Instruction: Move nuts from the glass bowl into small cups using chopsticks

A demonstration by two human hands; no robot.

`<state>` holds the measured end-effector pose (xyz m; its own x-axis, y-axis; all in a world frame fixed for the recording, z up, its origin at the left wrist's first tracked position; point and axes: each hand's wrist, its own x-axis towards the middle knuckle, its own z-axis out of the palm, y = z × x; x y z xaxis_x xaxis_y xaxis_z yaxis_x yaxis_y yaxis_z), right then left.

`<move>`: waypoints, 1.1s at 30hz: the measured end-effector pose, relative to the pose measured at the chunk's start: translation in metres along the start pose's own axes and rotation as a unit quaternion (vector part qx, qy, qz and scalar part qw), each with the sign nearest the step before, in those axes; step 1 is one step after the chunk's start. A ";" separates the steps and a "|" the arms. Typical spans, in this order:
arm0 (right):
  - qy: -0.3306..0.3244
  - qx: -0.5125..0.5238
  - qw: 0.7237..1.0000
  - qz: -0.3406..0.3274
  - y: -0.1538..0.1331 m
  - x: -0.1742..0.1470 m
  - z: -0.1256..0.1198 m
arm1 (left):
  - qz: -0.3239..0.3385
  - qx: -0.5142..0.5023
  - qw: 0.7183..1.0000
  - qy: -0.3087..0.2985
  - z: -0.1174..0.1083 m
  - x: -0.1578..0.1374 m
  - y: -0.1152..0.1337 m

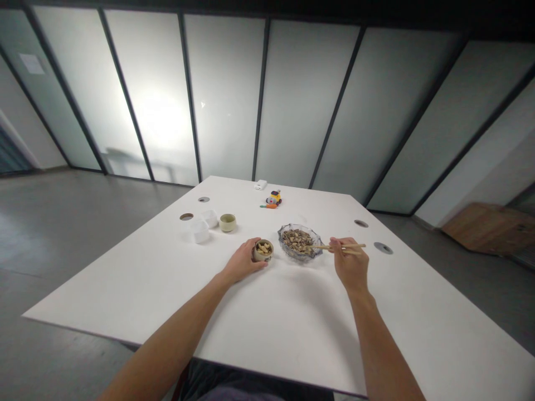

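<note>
My left hand (243, 260) is wrapped round a small cup (263, 258) that stands on the white table. Inside the cup lie several pale tan pieces that look like peanuts (263, 248). A pair of wooden chopsticks (332, 247) is gripped in my right hand (350, 264). Their tips reach over the right side of a clear glass bowl (316, 252) with a wavy rim. Striped sunflower seeds (297, 241) fill the bowl. Whether the tips pinch anything is too small to tell.
Left of my hands stand an empty pale green cup (228, 223) and two translucent white containers (199, 231). Farther back are a colourful toy vehicle (274, 197), an orange carrot-shaped item (270, 206) and a white box (260, 185). Round holes (383, 248) pierce the table (267, 328) near its sides.
</note>
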<state>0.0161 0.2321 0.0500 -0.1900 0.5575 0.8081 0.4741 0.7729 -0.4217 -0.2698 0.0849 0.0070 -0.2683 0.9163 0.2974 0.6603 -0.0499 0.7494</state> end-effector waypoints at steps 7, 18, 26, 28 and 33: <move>-0.051 0.020 0.998 -0.009 0.001 0.000 0.001 | 0.001 0.002 1.000 0.000 -0.001 -0.001 0.002; -0.035 0.035 0.999 0.013 -0.001 0.000 -0.001 | 0.005 0.003 1.000 -0.002 -0.002 -0.001 0.002; 0.037 0.027 0.999 0.017 -0.001 0.001 -0.001 | 0.008 0.007 1.000 -0.005 -0.001 0.000 0.001; 0.046 0.025 0.998 0.019 -0.002 0.001 -0.001 | 0.006 0.008 1.000 -0.005 -0.001 0.000 0.001; 0.051 0.039 0.998 0.025 -0.006 0.001 0.001 | 0.001 0.008 1.000 -0.003 -0.001 0.000 0.001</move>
<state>0.0125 0.2280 0.0528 -0.0779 0.5659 0.8208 0.4112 0.7682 -0.4906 -0.2699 0.0844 0.0085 -0.2636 0.9182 0.2956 0.6716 -0.0453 0.7395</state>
